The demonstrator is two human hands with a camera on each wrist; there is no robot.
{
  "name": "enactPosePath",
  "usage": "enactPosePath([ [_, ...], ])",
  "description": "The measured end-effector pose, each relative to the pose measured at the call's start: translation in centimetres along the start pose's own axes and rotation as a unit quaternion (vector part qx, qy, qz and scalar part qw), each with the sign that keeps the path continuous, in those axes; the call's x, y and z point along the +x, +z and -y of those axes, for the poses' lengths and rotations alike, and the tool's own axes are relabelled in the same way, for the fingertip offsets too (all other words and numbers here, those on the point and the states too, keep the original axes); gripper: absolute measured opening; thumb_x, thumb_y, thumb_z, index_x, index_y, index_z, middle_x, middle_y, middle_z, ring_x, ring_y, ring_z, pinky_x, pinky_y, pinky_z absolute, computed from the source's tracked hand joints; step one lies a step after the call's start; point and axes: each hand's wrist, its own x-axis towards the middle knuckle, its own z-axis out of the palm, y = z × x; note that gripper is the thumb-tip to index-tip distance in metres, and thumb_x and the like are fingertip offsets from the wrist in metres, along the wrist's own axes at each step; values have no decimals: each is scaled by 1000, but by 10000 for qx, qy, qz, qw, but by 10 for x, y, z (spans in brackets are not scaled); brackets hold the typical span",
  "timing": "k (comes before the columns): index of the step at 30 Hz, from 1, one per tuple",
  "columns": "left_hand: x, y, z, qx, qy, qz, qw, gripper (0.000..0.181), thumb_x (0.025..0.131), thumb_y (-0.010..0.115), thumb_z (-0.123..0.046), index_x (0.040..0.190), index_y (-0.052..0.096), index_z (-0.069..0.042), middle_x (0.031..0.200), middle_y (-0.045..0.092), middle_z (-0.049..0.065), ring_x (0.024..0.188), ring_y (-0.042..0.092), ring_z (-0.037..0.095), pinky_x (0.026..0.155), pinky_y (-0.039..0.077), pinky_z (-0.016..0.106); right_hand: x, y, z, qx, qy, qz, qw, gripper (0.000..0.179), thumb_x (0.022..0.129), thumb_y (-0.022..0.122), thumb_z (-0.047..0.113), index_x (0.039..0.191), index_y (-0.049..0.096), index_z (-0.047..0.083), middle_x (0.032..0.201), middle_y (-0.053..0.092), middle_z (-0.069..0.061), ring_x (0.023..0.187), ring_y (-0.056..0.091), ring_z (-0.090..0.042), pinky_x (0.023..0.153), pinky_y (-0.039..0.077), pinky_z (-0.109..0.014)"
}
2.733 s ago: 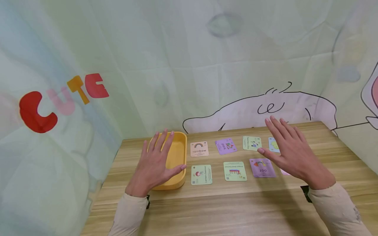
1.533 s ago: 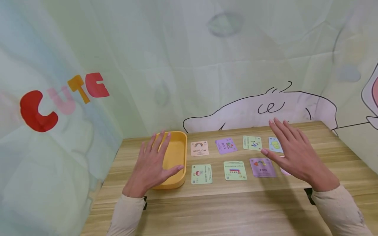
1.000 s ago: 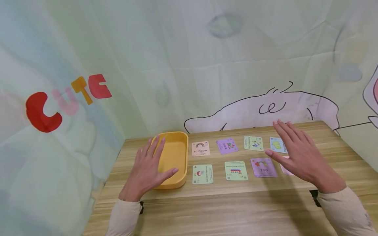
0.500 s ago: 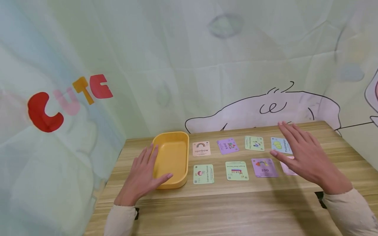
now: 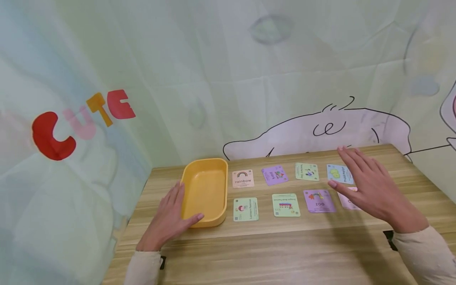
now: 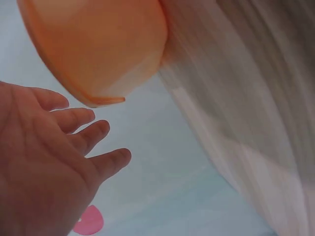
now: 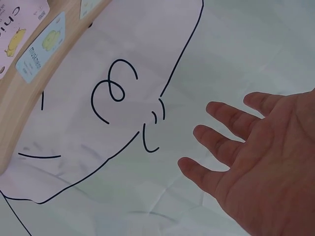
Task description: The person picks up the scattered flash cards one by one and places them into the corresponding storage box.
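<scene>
My left hand (image 5: 166, 218) is at the left side of a yellow tray (image 5: 204, 194), fingers extended and thumb spread across its near corner. In the left wrist view, the left hand (image 6: 54, 152) has its fingertips close to the edge of the tray (image 6: 113, 44). My right hand (image 5: 374, 192) hovers with straight fingers over the right end of the cards and holds nothing. It partly covers the blue muskmelon card (image 5: 336, 173) and a pink card (image 5: 347, 199). In the right wrist view, the pink card (image 7: 22, 22) shows a yellow chick.
Picture cards lie in two rows right of the tray. At the back are rainbow (image 5: 243, 179), park (image 5: 273, 175) and Teachers' Day cards (image 5: 306, 171). Lantern Festival (image 5: 246, 209), Dragon Boat Festival (image 5: 286, 205) and zoo cards (image 5: 319, 201) lie in front. A printed curtain (image 5: 199, 79) stands behind the wooden table (image 5: 267, 253).
My left hand has moved left and down, from over the tray to its left side. My right hand has drifted right and slightly down, uncovering more of the muskmelon card. The tray and cards stay put.
</scene>
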Motion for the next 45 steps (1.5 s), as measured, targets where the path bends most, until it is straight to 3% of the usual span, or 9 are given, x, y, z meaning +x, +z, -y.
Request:
enactPosePath([
  [9,-2,7,6,-221,12,73,9997,108,91,62,-63,158,15,9,166,14,26,152,18,43,119,21,61,0,0,-3,-31,111,68,9999,92,96,64,51,165,10,23,166,25,-14,151,20,-42,119,10,-65],
  [17,-5,13,13,-347,-89,177,9992,111,90,63,-62,158,12,9,166,11,27,153,14,42,120,19,60,-2,0,-4,-20,175,137,9998,92,96,62,52,165,8,23,168,21,-12,152,18,-41,121,4,-62],
  [30,-5,13,17,-405,-330,356,9980,116,91,62,-64,157,5,12,166,5,30,152,12,46,120,17,61,-2,-1,-6,-2,207,193,9996,93,97,62,51,165,5,24,168,20,-13,152,16,-42,121,2,-63],
  [37,-3,15,20,-547,-398,498,9965,107,98,55,-59,156,2,13,166,4,31,152,9,47,120,13,61,-2,-1,-7,7,257,295,9992,92,97,61,52,165,4,24,170,16,-10,153,15,-42,121,2,-64],
  [45,-1,13,21,-677,-556,597,9944,114,94,57,-65,157,0,11,165,5,31,151,10,49,120,16,62,-3,0,-11,-11,270,289,9992,91,98,61,51,165,5,25,170,16,-8,152,16,-42,120,5,-64],
])
